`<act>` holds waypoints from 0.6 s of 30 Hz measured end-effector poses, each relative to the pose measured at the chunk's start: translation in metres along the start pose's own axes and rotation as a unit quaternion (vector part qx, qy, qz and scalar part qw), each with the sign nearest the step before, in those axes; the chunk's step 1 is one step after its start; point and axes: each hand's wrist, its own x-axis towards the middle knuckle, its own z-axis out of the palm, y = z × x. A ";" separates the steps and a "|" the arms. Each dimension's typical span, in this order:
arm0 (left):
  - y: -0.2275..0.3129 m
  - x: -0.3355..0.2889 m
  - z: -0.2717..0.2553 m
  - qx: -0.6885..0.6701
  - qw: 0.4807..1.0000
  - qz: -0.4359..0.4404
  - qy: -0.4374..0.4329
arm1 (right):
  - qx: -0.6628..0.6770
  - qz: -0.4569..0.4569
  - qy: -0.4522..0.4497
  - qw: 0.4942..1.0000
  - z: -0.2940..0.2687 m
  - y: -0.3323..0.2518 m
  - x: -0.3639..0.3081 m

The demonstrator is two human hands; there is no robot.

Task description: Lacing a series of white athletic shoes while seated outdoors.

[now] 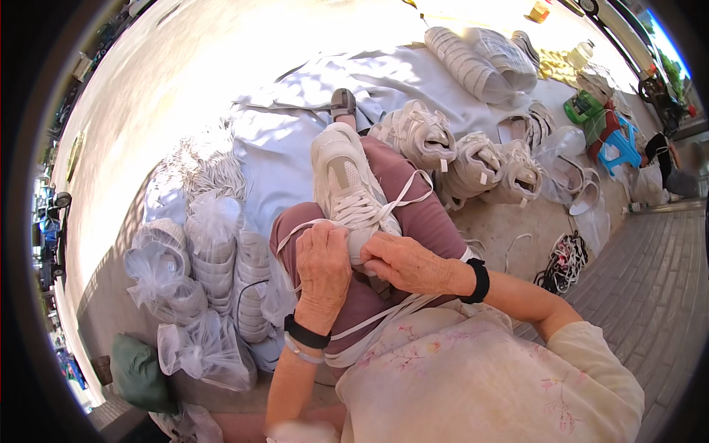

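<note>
At the left hand (323, 260): fingers curled together over the near left edge of a cream-white lace-up sneaker with a mesh panel (341, 161); fingertips hidden, so impossible to tell whether clamped on lace or fabric. At the right hand (405, 261): thumb and fingers drawn together, clamped on the near end of the same sneaker, just beside the left hand. Sneaker directly before both hands, sole down across the lap, toe pointing away. Flat off-white laces (358, 207) crossed over its front, with a loose loop beyond the right hand. Around each wrist, a black fabric band; above the left one, a pale bracelet (301, 348). Beneath and beside the hands, mauve trousers (395, 164); nearer the body, a cream blouse with pink floral print (436, 373). Beyond the right hand, a row of off-white lace-up shoes (478, 164); to its right, a tangle of black and white cords (566, 260). Left of the left hand, nested whitish shoe parts in clear plastic bags (214, 279) and, nearer, a dark green bundle (140, 373). Well beyond both hands, a pale blue-grey cloth sheet (275, 159); far right, plastic-wrapped white stacks (467, 66) and a bright blue plastic stool (619, 145).
</note>
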 end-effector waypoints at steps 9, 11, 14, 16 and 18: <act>0.066 -0.001 -0.063 -0.373 0.923 -0.066 -0.068 | 0.350 0.118 0.053 0.928 -0.021 -0.012 -0.004; 0.088 -0.001 -0.069 -0.411 0.908 -0.041 -0.075 | 0.363 0.090 0.029 0.927 -0.016 -0.014 -0.004; 0.098 0.000 -0.057 -0.468 0.879 -0.027 -0.086 | 0.254 0.140 -0.082 0.953 -0.019 -0.014 -0.007; 0.097 0.000 -0.056 -0.488 0.867 -0.036 -0.095 | 0.222 0.092 -0.037 0.970 -0.023 -0.005 -0.013; 0.087 -0.004 -0.063 -0.499 0.848 -0.102 -0.146 | 0.299 0.138 -0.034 0.943 -0.040 -0.007 -0.022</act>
